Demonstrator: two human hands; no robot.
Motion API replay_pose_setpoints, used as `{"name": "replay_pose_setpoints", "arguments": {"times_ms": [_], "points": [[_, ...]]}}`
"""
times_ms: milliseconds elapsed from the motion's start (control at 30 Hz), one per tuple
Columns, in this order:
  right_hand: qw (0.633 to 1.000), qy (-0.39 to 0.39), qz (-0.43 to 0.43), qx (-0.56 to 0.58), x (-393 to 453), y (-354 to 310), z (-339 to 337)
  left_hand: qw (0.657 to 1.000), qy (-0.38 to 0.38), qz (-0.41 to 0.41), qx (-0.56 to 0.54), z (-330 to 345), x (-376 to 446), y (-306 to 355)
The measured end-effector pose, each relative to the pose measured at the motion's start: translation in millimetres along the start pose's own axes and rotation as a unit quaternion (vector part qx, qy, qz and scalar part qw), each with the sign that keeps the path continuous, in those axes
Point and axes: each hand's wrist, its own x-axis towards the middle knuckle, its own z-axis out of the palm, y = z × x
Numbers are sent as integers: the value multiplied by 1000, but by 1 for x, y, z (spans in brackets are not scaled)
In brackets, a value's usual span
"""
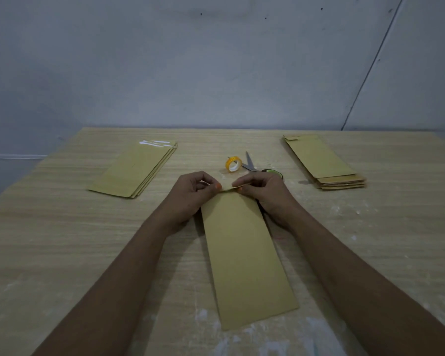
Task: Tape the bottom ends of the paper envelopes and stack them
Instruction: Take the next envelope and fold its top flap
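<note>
1. The fingers of the left hand (pixel 190 191) were curled, thumb and forefinger pinching the far end of a brown envelope (pixel 244 255) at its left corner.
2. The right hand (pixel 261 191) had its fingers curled too, pinching the same far end at its right corner, where a narrow flap stood lifted off the worktop (pixel 62 240).
3. The envelope lay flat and lengthwise in the middle of the worktop, its near end close to the front edge and its far end between the two hands.
4. Both forearms reached in from the front edge, one on each side of the envelope.
5. Just beyond the hands stood a roll of tape (pixel 233 164) with a yellow core, tilted on its rim, and beside it, to the right, lay a pair of scissors (pixel 252 165), its handles partly hidden behind the right hand.
6. Toward the back left corner sat a stack of envelopes (pixel 136 170) with shiny tape on the far end.
7. Toward the back right corner sat another stack (pixel 321 160), its layers fanned out at the near end.
8. White smears marked the wood near the front edge.
</note>
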Motion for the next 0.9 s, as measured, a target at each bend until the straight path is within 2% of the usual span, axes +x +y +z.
{"name": "replay_pose_setpoints", "arguments": {"times_ms": [400, 567, 700, 900], "points": [[998, -1, 46, 32, 2, -1, 3, 1000, -23, 5, 15, -1, -2, 2], [1000, 8, 16, -19, 2, 0, 5, 999, 5, -29, 24, 4, 0, 1], [999, 1, -6, -48, 4, 3, 8, 999, 13, -20, 35, 2, 0, 0], [998, 3, 28, -56, 5, 2, 6, 999, 39, 1, 37, -4, 1, 0]]}}
